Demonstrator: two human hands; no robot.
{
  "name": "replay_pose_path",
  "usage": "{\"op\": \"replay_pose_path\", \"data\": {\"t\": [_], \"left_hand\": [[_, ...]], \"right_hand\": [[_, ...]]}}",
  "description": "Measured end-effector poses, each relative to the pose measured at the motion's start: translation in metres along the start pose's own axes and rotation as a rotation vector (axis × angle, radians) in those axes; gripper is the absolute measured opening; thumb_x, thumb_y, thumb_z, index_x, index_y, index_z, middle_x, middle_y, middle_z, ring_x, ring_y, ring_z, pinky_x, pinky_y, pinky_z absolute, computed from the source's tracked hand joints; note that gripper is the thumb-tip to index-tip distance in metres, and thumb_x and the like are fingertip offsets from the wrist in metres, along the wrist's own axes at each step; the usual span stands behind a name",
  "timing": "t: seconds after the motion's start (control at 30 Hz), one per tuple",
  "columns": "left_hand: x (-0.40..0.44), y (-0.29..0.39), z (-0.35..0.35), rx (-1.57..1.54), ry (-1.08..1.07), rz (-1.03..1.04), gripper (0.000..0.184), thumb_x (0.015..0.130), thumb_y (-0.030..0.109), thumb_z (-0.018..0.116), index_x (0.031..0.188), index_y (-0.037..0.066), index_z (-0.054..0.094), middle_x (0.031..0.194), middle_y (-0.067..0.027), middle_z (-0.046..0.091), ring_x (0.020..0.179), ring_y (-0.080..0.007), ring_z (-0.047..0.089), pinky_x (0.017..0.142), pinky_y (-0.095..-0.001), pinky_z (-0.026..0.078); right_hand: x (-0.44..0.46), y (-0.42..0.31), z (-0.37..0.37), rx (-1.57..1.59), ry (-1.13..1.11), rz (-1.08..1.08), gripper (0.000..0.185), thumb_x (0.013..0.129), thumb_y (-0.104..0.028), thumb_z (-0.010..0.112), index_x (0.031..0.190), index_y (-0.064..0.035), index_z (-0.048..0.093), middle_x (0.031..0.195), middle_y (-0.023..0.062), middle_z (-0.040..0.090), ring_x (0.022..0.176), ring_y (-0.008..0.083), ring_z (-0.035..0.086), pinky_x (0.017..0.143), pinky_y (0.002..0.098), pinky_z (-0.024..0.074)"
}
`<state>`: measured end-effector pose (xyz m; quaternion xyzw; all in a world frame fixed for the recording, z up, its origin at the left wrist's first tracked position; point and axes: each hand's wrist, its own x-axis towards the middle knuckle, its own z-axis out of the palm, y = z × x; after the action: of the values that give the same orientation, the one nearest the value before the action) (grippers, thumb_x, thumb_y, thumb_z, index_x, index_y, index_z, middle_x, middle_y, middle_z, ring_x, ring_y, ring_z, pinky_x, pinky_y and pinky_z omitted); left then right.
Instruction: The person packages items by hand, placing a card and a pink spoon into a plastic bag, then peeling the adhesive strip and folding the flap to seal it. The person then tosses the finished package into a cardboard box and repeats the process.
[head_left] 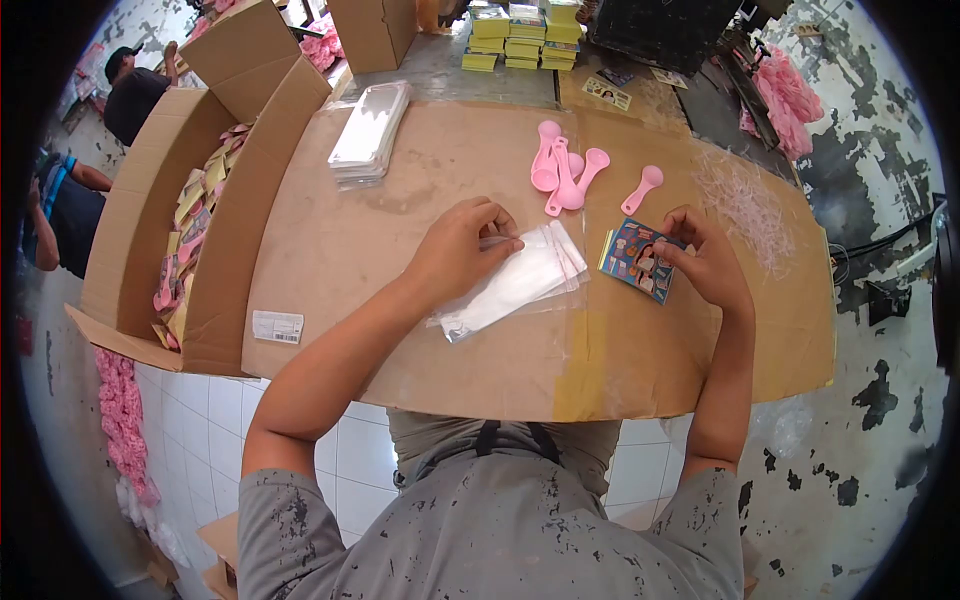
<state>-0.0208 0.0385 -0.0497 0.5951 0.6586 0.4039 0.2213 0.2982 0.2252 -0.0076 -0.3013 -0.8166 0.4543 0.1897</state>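
On the cardboard-covered table, a small pile of clear plastic bags [515, 287] lies in front of me. My left hand [468, 247] pinches the upper left edge of these bags between thumb and fingers. To their right is a stack of printed cards [637, 265] with a colourful dark-blue face. My right hand [705, 257] is closed on the upper right edge of the top card. Several pink scoops [566, 175] lie grouped beyond the bags, and a single pink scoop [643, 189] rests just above the cards.
A taller stack of clear bags [370, 135] lies back left. An open carton [215, 210] of packed items stands at the left. Yellow-edged card stacks [522, 38] are at the back; pink shreds [742, 205] lie right. Two people are at far left.
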Motion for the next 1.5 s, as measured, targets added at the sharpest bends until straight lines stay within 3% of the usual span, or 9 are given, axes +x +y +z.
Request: {"op": "replay_pose_path", "data": {"t": [0.1,0.17,0.4,0.57,0.7,0.87,1.17,1.37,1.5], "left_hand": [[0.000,0.011,-0.007,-0.126,-0.066,-0.149,0.016,0.091,0.014,0.080,0.100,0.003,0.072,0.092,-0.0041,0.072,0.085,-0.0137,0.064,0.084,-0.0292,0.051],[0.000,0.005,-0.004,-0.268,-0.060,-0.017,0.015,0.093,0.014,0.078,0.100,0.002,0.072,0.092,-0.0046,0.074,0.085,-0.0124,0.064,0.084,-0.0272,0.050],[-0.003,0.011,-0.004,-0.353,-0.051,-0.113,0.016,0.096,0.012,0.074,0.107,0.000,0.070,0.098,-0.0067,0.075,0.096,-0.0126,0.067,0.090,-0.0296,0.050],[-0.002,0.008,-0.005,-0.186,0.050,0.138,0.014,0.098,0.006,0.070,0.111,0.000,0.067,0.105,-0.0107,0.075,0.105,-0.0163,0.069,0.093,-0.0306,0.053],[0.000,0.009,-0.016,-0.678,-0.036,-0.019,0.014,0.100,0.004,0.068,0.111,-0.003,0.066,0.106,-0.0132,0.076,0.104,-0.0185,0.072,0.094,-0.0306,0.056],[-0.005,0.024,-0.016,-0.780,-0.194,-0.182,0.019,0.099,0.006,0.070,0.114,-0.005,0.065,0.104,-0.0159,0.077,0.099,-0.0204,0.076,0.086,-0.0299,0.061],[-0.013,0.029,-0.003,-0.683,-0.238,-0.138,0.032,0.098,0.005,0.072,0.126,-0.006,0.063,0.103,-0.0143,0.078,0.096,-0.0144,0.075,0.085,-0.0267,0.059],[-0.014,0.036,-0.006,-0.742,-0.224,-0.147,0.031,0.099,0.003,0.069,0.129,-0.005,0.062,0.104,-0.0142,0.078,0.098,-0.0134,0.074,0.085,-0.0271,0.058],[-0.014,0.035,-0.004,-0.799,-0.210,-0.158,0.038,0.099,0.003,0.071,0.133,-0.005,0.058,0.106,-0.0158,0.078,0.098,-0.0147,0.074,0.087,-0.0275,0.058]], "right_hand": [[0.001,-0.013,0.026,0.165,0.078,-0.123,0.022,0.093,-0.007,0.076,0.110,-0.0040,0.063,0.096,0.0027,0.068,0.098,0.0120,0.066,0.086,0.0301,0.0517],[0.003,-0.019,0.050,0.161,0.179,-0.199,0.020,0.095,-0.008,0.075,0.111,-0.0034,0.064,0.095,0.0026,0.069,0.097,0.0126,0.067,0.086,0.0302,0.0528],[0.007,-0.026,0.074,-0.094,0.158,-0.233,0.020,0.094,-0.010,0.074,0.111,-0.0011,0.068,0.096,0.0090,0.073,0.083,0.0145,0.069,0.073,0.0302,0.0543],[0.008,-0.023,0.075,-0.182,0.187,-0.279,0.021,0.092,-0.009,0.074,0.110,-0.0008,0.068,0.095,0.0131,0.072,0.078,0.0175,0.069,0.069,0.0301,0.0537],[0.007,-0.027,0.074,-0.049,0.205,-0.227,0.020,0.094,-0.010,0.073,0.111,0.0001,0.067,0.097,0.0089,0.073,0.085,0.0138,0.069,0.076,0.0306,0.0550],[0.010,-0.033,0.083,0.456,0.304,-0.297,0.020,0.097,-0.007,0.073,0.114,0.0008,0.066,0.104,0.0046,0.071,0.096,0.0104,0.068,0.086,0.0288,0.0556],[0.002,-0.038,0.083,0.114,0.142,-0.272,0.019,0.097,-0.003,0.072,0.115,0.0008,0.066,0.105,0.0051,0.071,0.095,0.0110,0.069,0.084,0.0278,0.0568],[0.009,-0.044,0.087,0.379,0.430,-0.398,0.020,0.097,-0.001,0.072,0.116,0.0001,0.066,0.100,0.0039,0.071,0.091,0.0103,0.068,0.083,0.0263,0.0566],[0.004,-0.042,0.090,0.317,0.352,-0.357,0.021,0.096,-0.001,0.073,0.116,-0.0002,0.067,0.101,0.0037,0.071,0.091,0.0098,0.068,0.082,0.0261,0.0561]]}}
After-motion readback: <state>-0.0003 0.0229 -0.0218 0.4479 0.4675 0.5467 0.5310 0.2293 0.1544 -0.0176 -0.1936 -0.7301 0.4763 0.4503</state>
